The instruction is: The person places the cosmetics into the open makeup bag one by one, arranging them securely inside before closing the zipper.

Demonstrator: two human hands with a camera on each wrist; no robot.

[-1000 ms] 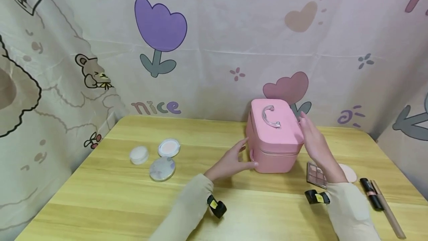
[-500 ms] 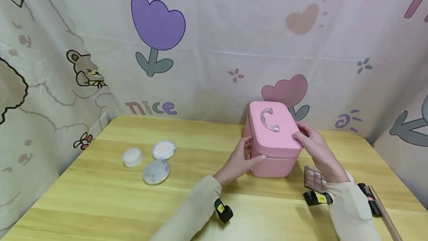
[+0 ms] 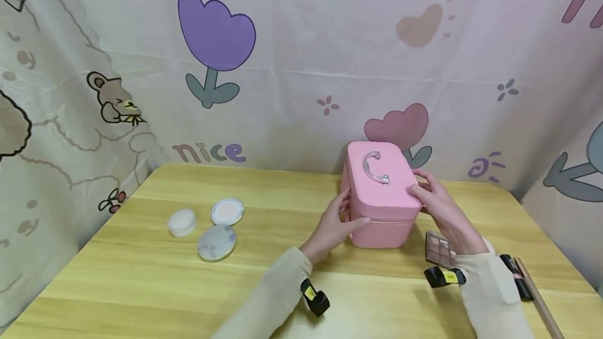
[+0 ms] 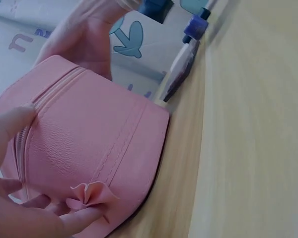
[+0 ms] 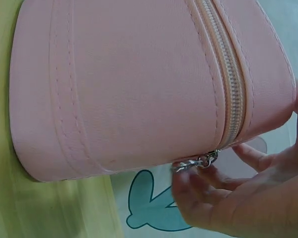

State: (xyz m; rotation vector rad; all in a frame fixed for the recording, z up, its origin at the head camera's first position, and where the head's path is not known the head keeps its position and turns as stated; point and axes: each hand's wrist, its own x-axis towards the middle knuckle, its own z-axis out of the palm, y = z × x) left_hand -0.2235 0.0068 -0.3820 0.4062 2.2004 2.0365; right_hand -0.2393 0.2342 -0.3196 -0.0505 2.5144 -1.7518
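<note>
A pink makeup case (image 3: 383, 192) with a curved silver handle (image 3: 375, 169) stands at the back right of the table, its lid down. My left hand (image 3: 332, 228) holds its near left corner, thumb by the zipper (image 4: 54, 94). Lower down, the fingers reach the small pink bow (image 4: 95, 192) on its side. On the opposite side, my right hand (image 3: 446, 212) grips the lid's edge, thumb on top. Its other fingers are bent at the silver zipper pull (image 5: 188, 164), and one fingertip overlaps the pull in the right wrist view.
An eyeshadow palette (image 3: 438, 250) lies under the right wrist. Beside the right sleeve are a black tube (image 3: 517, 279) and a long tan stick (image 3: 539, 297). At left sit a white round container (image 3: 182, 222), a pale compact (image 3: 227, 212) and a marbled compact (image 3: 216, 244). Printed cloth (image 3: 292, 30) hangs behind.
My right hand has gone from lying flat along the case's side to gripping the lid's edge, thumb on top. The left hand has closed in on the near corner.
</note>
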